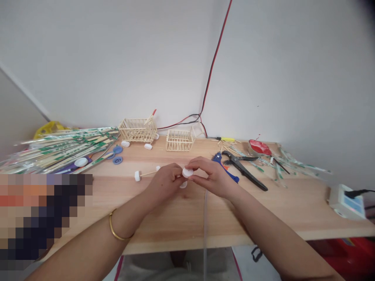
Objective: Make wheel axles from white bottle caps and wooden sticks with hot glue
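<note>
My right hand (212,175) pinches a white bottle cap (187,172) between thumb and fingers, above the wooden table (164,222). Right beside it is my left hand (167,180), its fingers pressed together at the cap's edge; whatever they grip is hidden. Under the fingers a second white cap (183,185) partly shows. Left of my hands lies a thin wooden stick (149,173) with a white cap (137,176) on its end. A blue glue gun (217,157) and black-handled pliers (247,171) lie to the right of my right hand.
Against the wall stand a stick-built cart (137,130) with white cap wheels and a smaller stick frame (179,140). Wrapped chopsticks (76,146) and blue caps (117,160) are at left. A red-topped piece (259,147), wrappers (304,164) and a white power box (347,201) are at right.
</note>
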The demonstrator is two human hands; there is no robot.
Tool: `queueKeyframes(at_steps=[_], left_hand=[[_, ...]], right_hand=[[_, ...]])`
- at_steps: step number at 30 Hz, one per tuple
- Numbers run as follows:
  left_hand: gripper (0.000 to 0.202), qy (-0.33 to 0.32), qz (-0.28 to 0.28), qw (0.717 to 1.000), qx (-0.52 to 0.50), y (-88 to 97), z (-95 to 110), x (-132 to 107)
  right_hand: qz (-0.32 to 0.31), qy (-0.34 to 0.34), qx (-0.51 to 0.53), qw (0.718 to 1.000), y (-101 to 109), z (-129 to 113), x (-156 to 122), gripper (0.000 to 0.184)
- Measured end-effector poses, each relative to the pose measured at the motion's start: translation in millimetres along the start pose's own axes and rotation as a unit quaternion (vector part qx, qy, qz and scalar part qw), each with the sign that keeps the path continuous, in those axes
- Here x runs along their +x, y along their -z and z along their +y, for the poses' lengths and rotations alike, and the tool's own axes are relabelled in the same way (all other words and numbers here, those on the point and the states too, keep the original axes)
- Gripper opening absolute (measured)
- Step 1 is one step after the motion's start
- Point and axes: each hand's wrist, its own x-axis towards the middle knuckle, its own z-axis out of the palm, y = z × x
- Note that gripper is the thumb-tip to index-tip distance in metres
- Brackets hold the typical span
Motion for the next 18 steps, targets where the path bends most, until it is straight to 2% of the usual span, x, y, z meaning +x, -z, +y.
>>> queueKeyframes(at_steps=[14,18], left_hand=[[0.022,-0.002,0.003,1.0,0.001,-0.7,-0.4,-0.6],[0.022,0.017,0.002,1.0,0.012,0.0,1.0,-0.1]], right_hand=[[0.014,-0.017,0.039,0.999,-3.9,2.0,-1.1,0.02],[0.016,-0.03,0.047,0.998,-5.8,3.0,-1.6,0.021]])
